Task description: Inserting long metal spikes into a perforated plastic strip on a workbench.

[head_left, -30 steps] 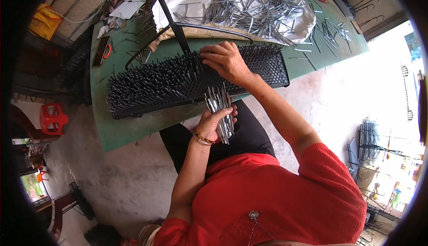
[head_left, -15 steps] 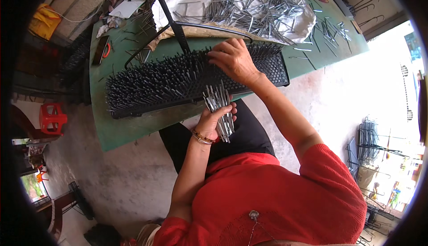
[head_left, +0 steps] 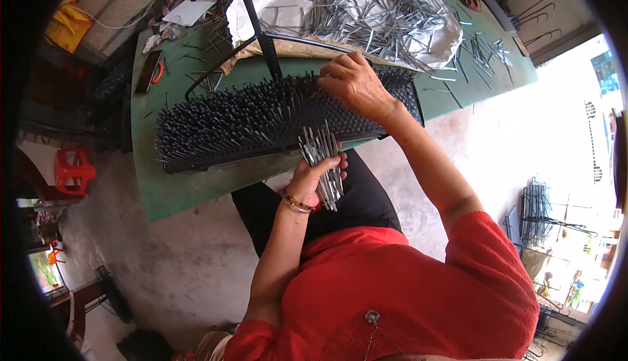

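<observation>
My left hand (head_left: 307,182) is closed round a loose bundle of thin grey metal strips (head_left: 320,145), in front of a long black perforated tray (head_left: 411,107). Upright dark rods (head_left: 219,122) crowd the tray's left and middle part, while bare holes show towards its right end. Over the tray, at the edge of the crowded rows, my right hand (head_left: 358,87) has its fingers bent and pressed together. Whatever is between its fingertips is too small or hidden to make out.
A black metal frame (head_left: 267,53) rises over the tray. Behind it, a heap of metal strips (head_left: 366,17) lies on a white sheet (head_left: 278,14). The green tabletop (head_left: 173,194) also bears orange-handled scissors (head_left: 157,73) and scattered strips. A red stool (head_left: 73,172) stands left.
My right hand has shifted slightly right along the tray, its fingers still pressed together. My left hand holds the strips in nearly the same place.
</observation>
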### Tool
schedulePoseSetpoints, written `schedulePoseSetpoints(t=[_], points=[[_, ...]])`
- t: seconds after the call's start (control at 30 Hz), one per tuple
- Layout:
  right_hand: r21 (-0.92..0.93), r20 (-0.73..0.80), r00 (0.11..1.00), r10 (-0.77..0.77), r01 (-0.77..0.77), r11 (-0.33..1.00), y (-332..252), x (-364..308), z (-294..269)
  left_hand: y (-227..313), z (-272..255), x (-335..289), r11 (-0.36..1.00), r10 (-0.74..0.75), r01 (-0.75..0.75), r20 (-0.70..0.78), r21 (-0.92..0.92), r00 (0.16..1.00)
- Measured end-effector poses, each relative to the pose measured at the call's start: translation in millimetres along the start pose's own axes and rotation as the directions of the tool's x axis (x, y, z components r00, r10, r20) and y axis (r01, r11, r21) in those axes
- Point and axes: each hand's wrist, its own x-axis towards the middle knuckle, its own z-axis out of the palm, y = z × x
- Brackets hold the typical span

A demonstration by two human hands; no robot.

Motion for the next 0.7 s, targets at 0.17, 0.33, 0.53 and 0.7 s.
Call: schedulePoseSetpoints(t=[0.17,0.33,0.53,0.7], points=[[0.084,0.095,0.993,0.069,-0.077,0.993,1.2,0.0,-6.8,-0.8,-1.3,-0.1,1.0,0.008,-0.008,0.005,0.009,1.0],[0.222,0.11,0.993,0.047,-0.07,0.972,6.1,18.7,-16.3,1.8,-2.0,1.7,1.0,-0.005,0.005,0.029,-0.007,1.0],[0.164,0.182,0.979,-0.089,0.059,0.985,-6.2,27.2,-5.0,0.9,-3.0,2.8,1.0,-0.008,0.009,0.034,-0.025,0.999],[0.228,0.05,0.998,0.041,-0.052,0.972,-13.9,19.2,-5.1,0.6,-3.7,0.9,1.0,0.006,-0.006,0.001,-0.025,1.0]])
